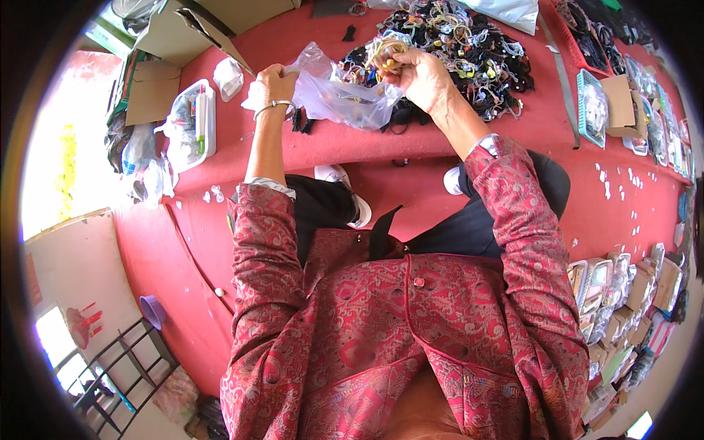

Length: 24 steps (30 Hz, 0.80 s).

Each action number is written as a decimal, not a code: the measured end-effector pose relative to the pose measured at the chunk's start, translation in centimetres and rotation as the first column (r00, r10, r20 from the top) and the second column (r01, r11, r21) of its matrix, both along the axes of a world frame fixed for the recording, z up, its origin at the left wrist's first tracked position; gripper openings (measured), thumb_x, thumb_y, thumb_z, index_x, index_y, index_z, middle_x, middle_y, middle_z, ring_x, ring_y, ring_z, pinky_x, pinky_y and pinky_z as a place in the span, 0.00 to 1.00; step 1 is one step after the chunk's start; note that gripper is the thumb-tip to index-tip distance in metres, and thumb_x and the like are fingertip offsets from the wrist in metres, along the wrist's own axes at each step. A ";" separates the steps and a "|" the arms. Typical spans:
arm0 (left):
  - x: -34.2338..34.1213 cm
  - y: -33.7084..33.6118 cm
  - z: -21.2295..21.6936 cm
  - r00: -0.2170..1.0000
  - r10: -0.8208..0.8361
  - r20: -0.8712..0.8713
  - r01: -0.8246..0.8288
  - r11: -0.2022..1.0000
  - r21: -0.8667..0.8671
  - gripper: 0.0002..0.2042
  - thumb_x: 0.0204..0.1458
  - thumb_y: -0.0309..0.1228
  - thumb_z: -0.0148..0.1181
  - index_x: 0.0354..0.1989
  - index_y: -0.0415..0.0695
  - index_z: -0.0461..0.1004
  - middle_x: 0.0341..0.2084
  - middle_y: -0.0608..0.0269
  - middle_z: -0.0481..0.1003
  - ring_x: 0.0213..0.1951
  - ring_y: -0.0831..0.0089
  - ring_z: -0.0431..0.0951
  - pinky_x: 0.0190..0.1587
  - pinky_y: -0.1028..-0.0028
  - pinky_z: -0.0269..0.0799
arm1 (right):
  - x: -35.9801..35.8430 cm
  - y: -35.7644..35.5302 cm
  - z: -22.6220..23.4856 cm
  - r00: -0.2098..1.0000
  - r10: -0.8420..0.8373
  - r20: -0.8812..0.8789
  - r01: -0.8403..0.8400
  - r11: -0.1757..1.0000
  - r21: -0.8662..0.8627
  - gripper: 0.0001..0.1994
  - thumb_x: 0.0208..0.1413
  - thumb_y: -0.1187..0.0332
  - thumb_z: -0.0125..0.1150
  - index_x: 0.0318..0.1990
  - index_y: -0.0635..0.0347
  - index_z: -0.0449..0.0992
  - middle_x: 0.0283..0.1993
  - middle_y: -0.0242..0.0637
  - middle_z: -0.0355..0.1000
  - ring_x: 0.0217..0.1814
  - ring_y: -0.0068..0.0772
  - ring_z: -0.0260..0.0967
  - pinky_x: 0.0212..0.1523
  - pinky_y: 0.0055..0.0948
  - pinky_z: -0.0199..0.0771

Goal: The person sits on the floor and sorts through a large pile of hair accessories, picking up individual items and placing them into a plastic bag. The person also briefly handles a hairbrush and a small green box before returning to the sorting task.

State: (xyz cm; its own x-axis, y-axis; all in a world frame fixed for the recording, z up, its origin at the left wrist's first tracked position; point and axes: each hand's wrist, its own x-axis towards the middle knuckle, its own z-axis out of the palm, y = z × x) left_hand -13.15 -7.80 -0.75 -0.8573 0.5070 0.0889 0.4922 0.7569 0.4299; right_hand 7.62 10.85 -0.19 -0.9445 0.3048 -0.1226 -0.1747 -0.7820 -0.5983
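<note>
Hands filling a clear plastic bag (345,99) over a red surface (411,183).
Left hand (273,82) grips the bag's left edge, fingers closed. Right hand (418,73) pinches what appears to be a bundle of rubber bands (383,50) at the bag's far right, near the heap of bands (469,51).

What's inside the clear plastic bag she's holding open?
Inside the clear plastic bag a few small dark items show dimly through the crumpled film; their kind is unclear. The right hand holds looped bands above it.

At upper centre, a left hand (273,82) grips a clear plastic bag (345,95) while the right hand (419,73) holds bundled bands (384,51) above a red surface (513,147).
</note>
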 end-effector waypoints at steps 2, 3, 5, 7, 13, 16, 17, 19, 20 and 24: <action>-0.7 -0.3 -0.2 0.995 0.033 0.093 -0.032 0.999 -0.007 0.13 0.36 0.43 0.59 0.21 0.46 0.75 0.20 0.55 0.75 0.24 0.58 0.75 0.28 0.66 0.69 | -1.8 -1.4 0.1 0.995 -0.034 -0.092 0.029 0.998 -0.059 0.12 0.45 0.76 0.51 0.39 0.71 0.69 0.36 0.44 0.71 0.36 0.37 0.69 0.36 0.32 0.72; -0.5 -0.4 -0.4 0.990 0.022 0.138 -0.029 0.998 0.048 0.13 0.36 0.44 0.59 0.23 0.47 0.76 0.21 0.56 0.75 0.24 0.59 0.75 0.29 0.68 0.69 | -2.3 -2.4 0.7 0.987 0.008 -0.159 -0.026 0.994 -0.110 0.14 0.44 0.77 0.52 0.41 0.71 0.69 0.37 0.44 0.71 0.38 0.39 0.70 0.39 0.33 0.73; -0.1 -0.6 -0.5 0.976 -0.040 0.212 0.017 0.994 0.110 0.08 0.43 0.30 0.54 0.29 0.40 0.76 0.17 0.63 0.73 0.20 0.76 0.72 0.22 0.76 0.67 | -4.5 -4.5 -0.4 0.987 0.031 -0.156 -0.064 0.975 -0.215 0.15 0.43 0.77 0.51 0.41 0.72 0.68 0.39 0.46 0.71 0.38 0.40 0.69 0.43 0.35 0.71; 1.2 -0.1 0.3 0.906 -0.049 0.420 -0.057 0.970 0.235 0.09 0.45 0.28 0.52 0.31 0.38 0.75 0.18 0.63 0.72 0.20 0.77 0.72 0.22 0.76 0.67 | -6.5 -5.9 -3.7 0.982 0.086 -0.169 -0.127 0.961 -0.245 0.14 0.43 0.77 0.50 0.41 0.72 0.68 0.39 0.48 0.71 0.38 0.40 0.69 0.44 0.35 0.70; -0.4 -0.7 -2.5 0.986 0.030 0.165 -0.039 0.998 0.051 0.13 0.44 0.36 0.52 0.24 0.36 0.75 0.12 0.60 0.69 0.16 0.75 0.70 0.20 0.73 0.64 | -7.2 -8.1 -9.8 0.979 0.176 0.101 -0.176 0.984 -0.005 0.07 0.41 0.77 0.48 0.29 0.71 0.70 0.30 0.44 0.69 0.30 0.37 0.67 0.28 0.30 0.67; -0.3 -0.1 -3.2 0.970 0.109 0.217 -0.132 0.987 0.094 0.14 0.44 0.37 0.52 0.21 0.35 0.74 0.11 0.61 0.68 0.16 0.75 0.69 0.20 0.72 0.63 | -5.8 -7.9 -11.7 0.940 0.081 0.330 -0.153 0.968 0.199 0.05 0.39 0.77 0.47 0.25 0.67 0.69 0.26 0.40 0.67 0.25 0.32 0.65 0.24 0.30 0.65; -0.9 -0.5 -4.0 0.962 0.118 0.246 -0.151 0.981 0.120 0.15 0.44 0.37 0.52 0.21 0.35 0.74 0.11 0.61 0.68 0.16 0.75 0.68 0.20 0.72 0.63 | -5.5 -7.2 -12.3 0.903 0.096 0.419 -0.228 0.934 0.276 0.05 0.38 0.77 0.47 0.25 0.66 0.69 0.26 0.40 0.67 0.25 0.31 0.64 0.23 0.29 0.65; -0.2 0.6 -3.5 0.927 0.096 0.362 -0.168 0.971 0.172 0.14 0.44 0.37 0.52 0.21 0.35 0.73 0.12 0.62 0.67 0.15 0.75 0.67 0.20 0.73 0.62 | -4.8 -6.0 -13.8 0.845 -0.014 0.534 -0.225 0.897 0.379 0.07 0.38 0.75 0.47 0.27 0.64 0.70 0.25 0.38 0.67 0.24 0.29 0.64 0.22 0.28 0.64; 1.2 1.1 -2.0 0.891 0.085 0.446 -0.186 0.964 0.190 0.14 0.45 0.36 0.52 0.21 0.35 0.74 0.12 0.63 0.66 0.15 0.76 0.67 0.20 0.74 0.61 | -4.4 -5.8 -13.6 0.845 -0.075 0.530 -0.152 0.916 0.371 0.07 0.38 0.75 0.47 0.28 0.65 0.70 0.25 0.38 0.67 0.24 0.30 0.64 0.22 0.28 0.65; 2.2 0.0 -0.4 0.771 -0.052 0.635 -0.247 0.894 0.373 0.14 0.48 0.35 0.50 0.26 0.35 0.75 0.11 0.67 0.62 0.14 0.79 0.62 0.20 0.78 0.59 | -4.1 -6.4 -10.6 0.896 -0.057 0.439 0.031 0.997 0.068 0.08 0.41 0.74 0.47 0.29 0.67 0.69 0.26 0.38 0.69 0.22 0.32 0.66 0.22 0.28 0.67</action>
